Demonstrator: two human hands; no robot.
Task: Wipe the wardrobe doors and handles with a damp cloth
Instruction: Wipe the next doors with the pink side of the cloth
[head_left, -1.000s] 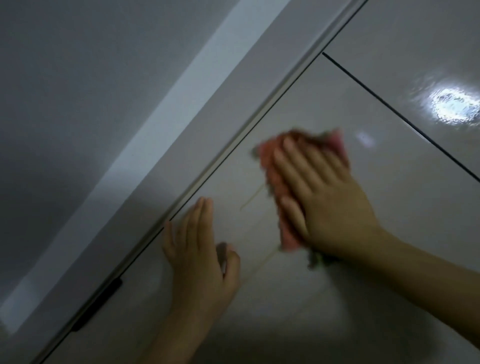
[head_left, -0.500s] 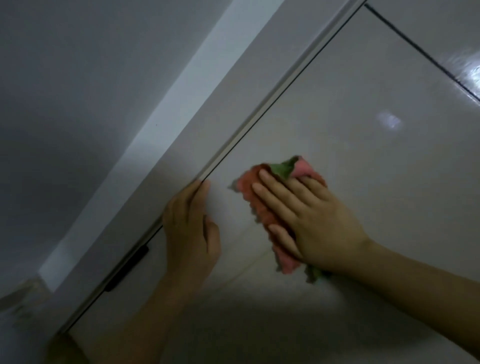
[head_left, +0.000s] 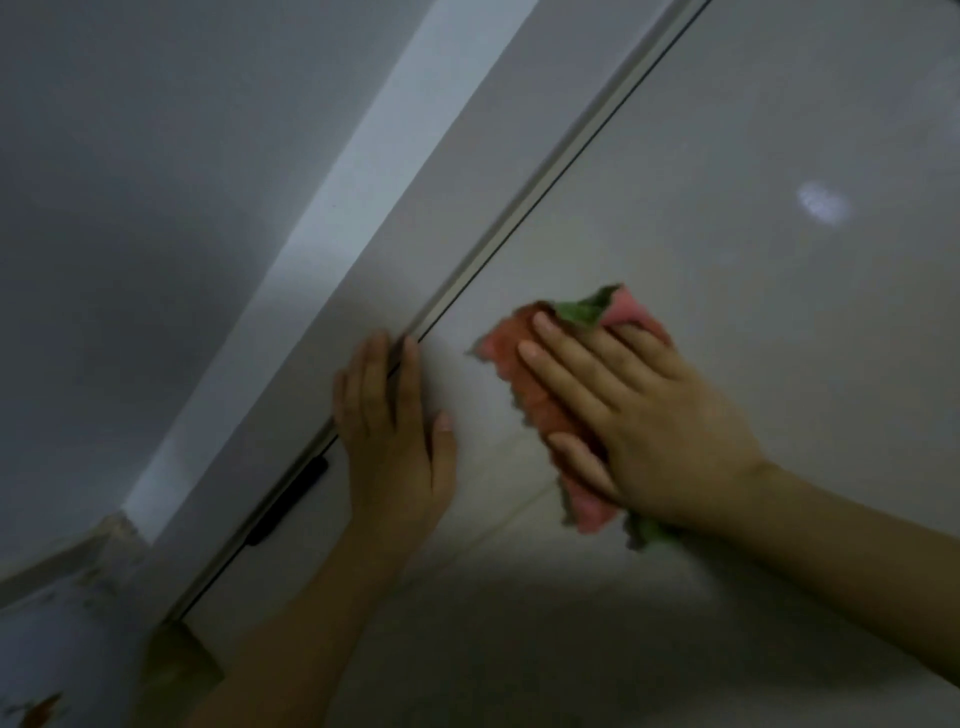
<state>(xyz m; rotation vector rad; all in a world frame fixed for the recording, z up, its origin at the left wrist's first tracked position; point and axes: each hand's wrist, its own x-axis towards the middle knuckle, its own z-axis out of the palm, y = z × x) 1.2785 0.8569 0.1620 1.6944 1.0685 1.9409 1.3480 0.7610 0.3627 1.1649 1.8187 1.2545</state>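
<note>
A glossy pale wardrobe door (head_left: 753, 156) fills the right and centre of the head view, seen at a slant. My right hand (head_left: 639, 421) lies flat with straight fingers on a pink and green cloth (head_left: 524, 384), pressing it against the door. My left hand (head_left: 395, 431) rests flat on the door near its left edge, fingers straight, its fingertips over the seam. A dark recessed handle (head_left: 288, 501) sits on the door's edge just below and left of my left hand.
A pale frame strip (head_left: 363, 218) runs diagonally left of the door, with a grey wall (head_left: 130, 182) beyond it. A patterned surface (head_left: 47, 649) shows at the bottom left corner. A light reflection (head_left: 823, 205) glints on the door's upper right.
My right hand has slid the cloth down the door and a little left. My left hand has shifted up to the door's edge. The view has tilted, and the upper panel seam has left the frame.
</note>
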